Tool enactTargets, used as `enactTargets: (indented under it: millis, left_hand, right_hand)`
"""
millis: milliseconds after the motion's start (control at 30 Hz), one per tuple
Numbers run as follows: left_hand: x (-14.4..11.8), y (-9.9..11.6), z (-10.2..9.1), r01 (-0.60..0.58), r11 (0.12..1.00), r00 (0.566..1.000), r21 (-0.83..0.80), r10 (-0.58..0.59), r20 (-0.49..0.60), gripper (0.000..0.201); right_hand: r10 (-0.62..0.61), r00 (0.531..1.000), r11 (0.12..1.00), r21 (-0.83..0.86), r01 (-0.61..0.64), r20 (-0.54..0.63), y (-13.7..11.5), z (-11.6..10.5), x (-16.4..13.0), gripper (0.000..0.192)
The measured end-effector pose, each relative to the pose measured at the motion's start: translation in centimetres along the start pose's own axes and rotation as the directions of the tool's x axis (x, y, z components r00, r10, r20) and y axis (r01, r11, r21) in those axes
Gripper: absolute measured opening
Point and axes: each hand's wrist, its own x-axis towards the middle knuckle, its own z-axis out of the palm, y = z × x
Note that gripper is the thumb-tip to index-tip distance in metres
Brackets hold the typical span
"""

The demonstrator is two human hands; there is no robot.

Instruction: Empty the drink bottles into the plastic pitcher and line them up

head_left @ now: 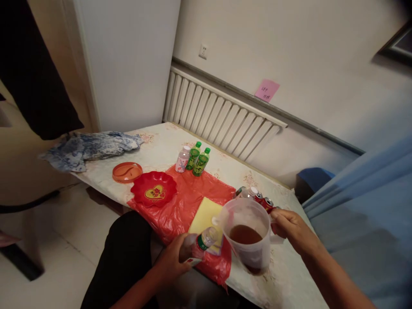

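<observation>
Head; left hand [174,259]: bottle [198,246]; axis slanted; mouth toward pitcher [255,254]

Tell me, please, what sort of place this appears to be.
Possibly a room in a home, judging by the radiator on the wall, the flowered tablecloth and the blue curtain.

A white radiator [219,116] lines the pale wall [289,47], with a blue curtain [370,206] at right.
</observation>
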Motion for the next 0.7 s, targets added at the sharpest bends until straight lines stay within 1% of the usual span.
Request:
enactTargets:
  millis: [67, 167, 300, 367, 433, 533, 633, 700]
  left_hand:
    - [-0.1, 0.1, -0.3, 0.005, 1.0, 1.0, -0.01, -0.005, -0.005, 0.061]
    - [-0.2, 0.0, -0.6, 0.037, 0.999, 0.999, -0.024, -0.038, -0.01, 0.063]
    - [-0.2, -0.5, -0.7, 0.098, 0.989, 0.995, -0.107, -0.1, -0.016, 0.065]
    - [-0.2, -0.7, -0.8, 0.088, 0.982, 0.996, -0.17, -0.09, -0.006, 0.064]
    - [-0.2, -1.0, -0.9, 0.075, 0.972, 0.997, -0.222, -0.078, -0.005, 0.062]
    - [-0.3, -1.3, -1.3, 0.089, 0.968, 0.995, -0.234, -0.097, -0.023, 0.063]
    - [-0.5, -1.2, -1.6, 0.102, 0.96, 0.993, -0.262, -0.112, -0.023, 0.063]
    - [-0.5, -1.1, -1.8, 0.097, 0.945, 0.994, -0.313, -0.107, -0.013, 0.062]
  right_hand:
    - [0.009, 0.998, 0.986, 0.167, 0.002, -0.065, -0.1, 0.8, 1.2, 0.048]
    - [-0.022, 0.987, 0.919, 0.386, 0.082, -0.159, -0.9, 2.6, 3.4, 0.043]
    - [-0.066, 0.964, 0.802, 0.562, 0.204, -0.257, -1.9, 5.6, 7.5, 0.038]
    - [-0.066, 0.95, 0.759, 0.603, 0.247, -0.306, -2.0, 7.5, 9.9, 0.036]
    - [-0.066, 0.941, 0.74, 0.616, 0.269, -0.332, -1.8, 9.5, 12.2, 0.034]
    - [-0.066, 0.932, 0.726, 0.624, 0.289, -0.356, -1.2, 12.5, 15.1, 0.032]
    - [-0.071, 0.934, 0.736, 0.613, 0.286, -0.35, -0.5, 14.9, 16.9, 0.033]
    - [-0.084, 0.943, 0.765, 0.585, 0.268, -0.323, -0.1, 16.2, 17.4, 0.035]
